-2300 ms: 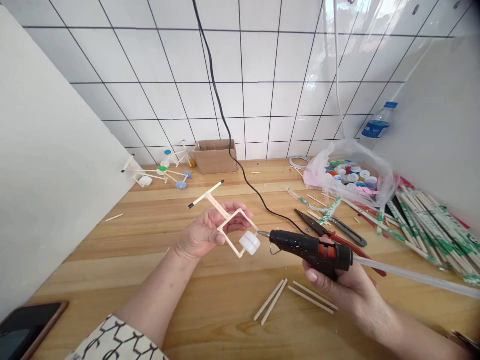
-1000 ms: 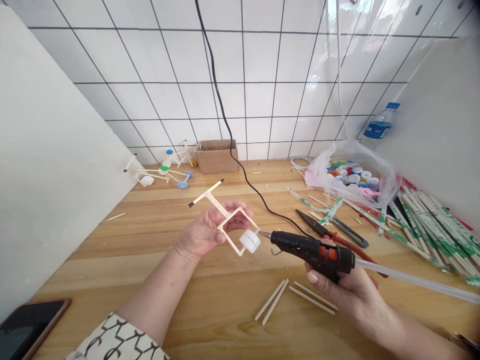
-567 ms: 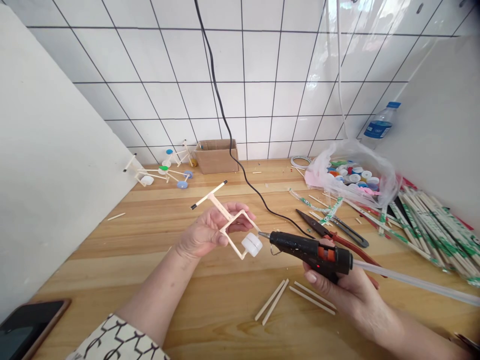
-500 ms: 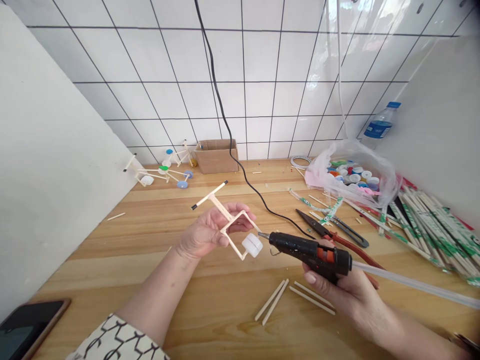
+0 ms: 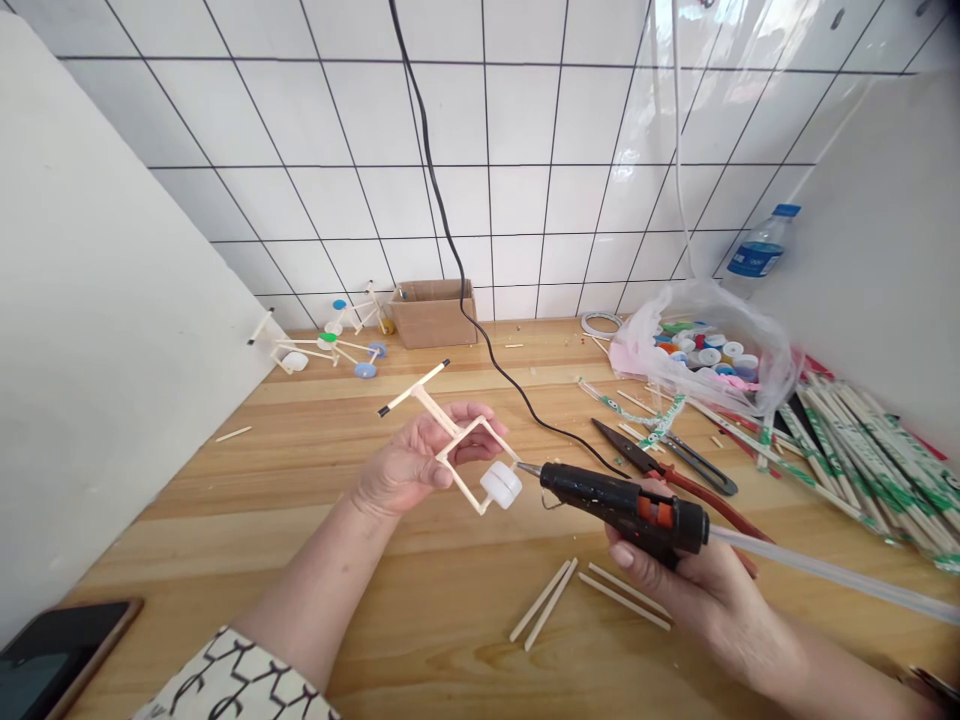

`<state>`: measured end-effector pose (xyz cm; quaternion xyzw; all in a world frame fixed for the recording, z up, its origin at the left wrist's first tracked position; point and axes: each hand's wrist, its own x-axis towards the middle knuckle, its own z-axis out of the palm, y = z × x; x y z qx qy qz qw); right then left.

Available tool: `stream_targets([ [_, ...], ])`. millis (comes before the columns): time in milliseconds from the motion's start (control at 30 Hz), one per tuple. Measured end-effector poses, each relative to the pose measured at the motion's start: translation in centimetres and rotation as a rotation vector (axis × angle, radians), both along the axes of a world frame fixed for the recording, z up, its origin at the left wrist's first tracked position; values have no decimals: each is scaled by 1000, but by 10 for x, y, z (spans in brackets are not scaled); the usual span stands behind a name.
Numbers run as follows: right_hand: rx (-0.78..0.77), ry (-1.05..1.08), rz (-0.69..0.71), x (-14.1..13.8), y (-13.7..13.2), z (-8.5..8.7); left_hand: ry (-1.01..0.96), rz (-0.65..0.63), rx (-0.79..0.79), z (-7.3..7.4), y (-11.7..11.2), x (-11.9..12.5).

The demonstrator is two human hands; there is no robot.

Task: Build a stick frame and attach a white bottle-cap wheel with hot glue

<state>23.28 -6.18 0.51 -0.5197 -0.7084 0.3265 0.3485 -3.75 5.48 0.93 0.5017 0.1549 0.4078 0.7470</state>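
Observation:
My left hand (image 5: 420, 455) is closed on a small frame of wooden sticks (image 5: 435, 408), lifted over the wooden table. The frame has a crossbar with black ends at its far side and a fork at its near side. White bottle caps (image 5: 501, 484), pressed face to face, sit between the fork's arms. In my right hand (image 5: 697, 590) is a black hot glue gun (image 5: 622, 500), with a clear glue stick (image 5: 832, 575) trailing from its back. Its metal nozzle points left, at the end of the fork's right arm; whether they touch I cannot tell.
Several cut sticks (image 5: 551, 605) lie below the gun. Pliers (image 5: 675, 478), a utility knife (image 5: 701, 465), a bag of bottle caps (image 5: 705, 350) and wrapped chopsticks (image 5: 877, 450) are on the right. Finished-looking stick models (image 5: 330, 345) and a cardboard box (image 5: 433, 313) stand at the back; a phone (image 5: 67, 655) lies front left.
The stick frame in my left hand has shifted slightly left. The glue gun's nozzle stays close to the fork's right arm, and its body has moved barely to the right.

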Motion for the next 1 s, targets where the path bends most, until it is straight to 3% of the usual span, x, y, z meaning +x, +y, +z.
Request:
stream_targets([
  [533,-8,-21,29,-1,1,4,-22,43,-33,2,-2,3],
  [800,-12,-13,9,0,0,-2,-32,24,-46,3,-2,3],
  [1000,-25,64,0,-6,3,8,-25,38,-57,3,-3,4],
])
